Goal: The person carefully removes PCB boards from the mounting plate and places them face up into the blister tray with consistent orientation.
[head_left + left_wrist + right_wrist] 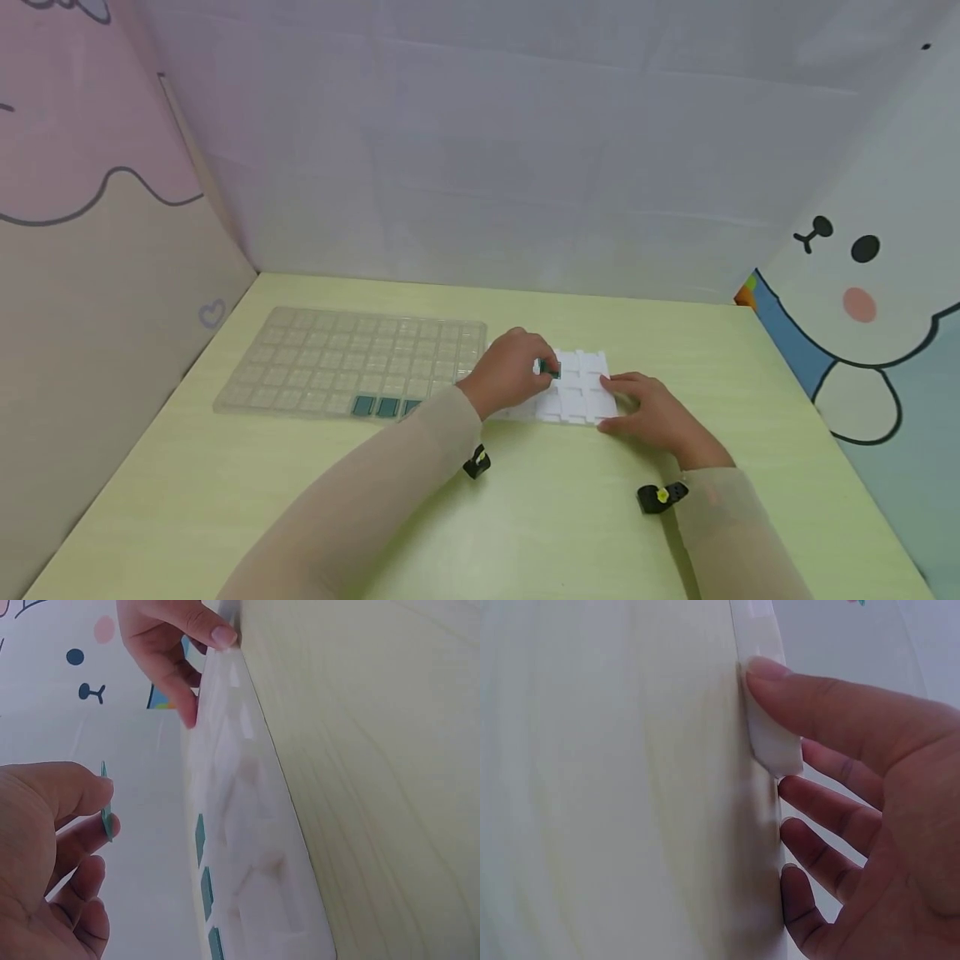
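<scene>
My left hand (pixel 513 371) pinches a thin green square piece (pixel 106 806) between thumb and forefinger, held above the white slotted tray (pixel 573 408). In the left wrist view, several like green pieces (pixel 200 840) show along the far side of that tray. My right hand (pixel 651 417) grips the tray's right end, thumb (pixel 780 679) on the near corner and fingers spread toward the far side. The left hand and forearm hide the tray's left part in the head view.
Left of the white tray lies a large clear compartment tray (pixel 375 350), with green pieces (pixel 387 407) in its nearest row, partly covered by the left sleeve. A pale wall (pixel 480 167) stands behind the table, with printed panels at both sides.
</scene>
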